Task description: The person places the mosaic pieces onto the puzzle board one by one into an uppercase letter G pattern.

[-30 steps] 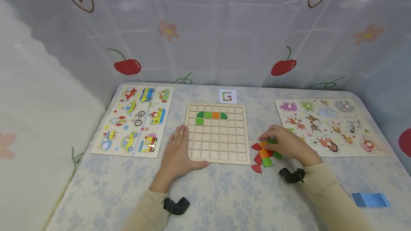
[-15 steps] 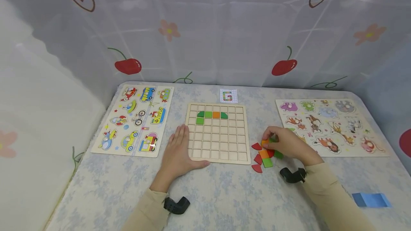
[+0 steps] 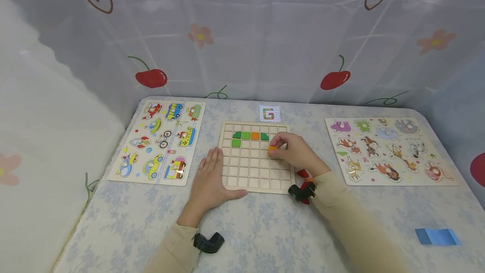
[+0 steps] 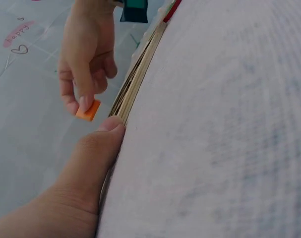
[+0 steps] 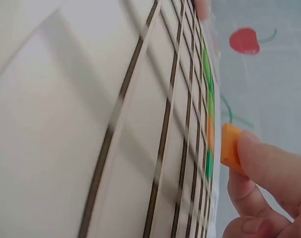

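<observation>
My right hand (image 3: 291, 148) pinches an orange square tile (image 3: 271, 151) between thumb and fingers, held over the right part of the wooden grid board (image 3: 250, 169). In the right wrist view this orange tile (image 5: 230, 148) shows tilted, above the grid. My left hand (image 3: 208, 180) rests with straight fingers along the board's left side, its thumb (image 4: 98, 148) against the front edge. In the grid's upper rows sit two dark green rounded tiles (image 3: 264, 137), two light green squares (image 3: 236, 143) and an orange square (image 3: 255, 136).
Loose red tiles (image 3: 302, 173) lie right of the board, partly hidden by the right wrist. A small card with a coloured G (image 3: 269, 113) is behind the board. A vehicle puzzle (image 3: 155, 142) lies left, an animal puzzle (image 3: 390, 151) right. Blue folded piece (image 3: 438, 236) at front right.
My right hand has taken an orange tile from the loose pile and carried it left over the board. The left hand has stayed in place.
</observation>
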Available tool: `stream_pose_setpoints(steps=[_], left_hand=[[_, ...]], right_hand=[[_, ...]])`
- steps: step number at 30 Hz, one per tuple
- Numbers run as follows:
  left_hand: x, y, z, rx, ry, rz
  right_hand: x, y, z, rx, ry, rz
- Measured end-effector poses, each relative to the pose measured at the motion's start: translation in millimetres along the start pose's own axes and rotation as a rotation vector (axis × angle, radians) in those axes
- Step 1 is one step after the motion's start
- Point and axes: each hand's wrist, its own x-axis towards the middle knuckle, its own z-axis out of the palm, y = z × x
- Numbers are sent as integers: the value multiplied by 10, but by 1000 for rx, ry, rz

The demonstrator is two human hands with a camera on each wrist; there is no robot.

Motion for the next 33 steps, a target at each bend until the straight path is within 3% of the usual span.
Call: stream_pose_setpoints(steps=[6,14,21,33], left_hand=[[4,4,0,3,14,10],[-2,5,-2,0,21,16],[-5,-20,0,9,31,19],[0,-26,2,9,16,11]], right_hand=[[256,-290,346,52,-31,-43],[439,-426,651,48,-22,-46],[480,-505,747,-66,-14,-93],[431,-558,765,-215,-44,-86]])
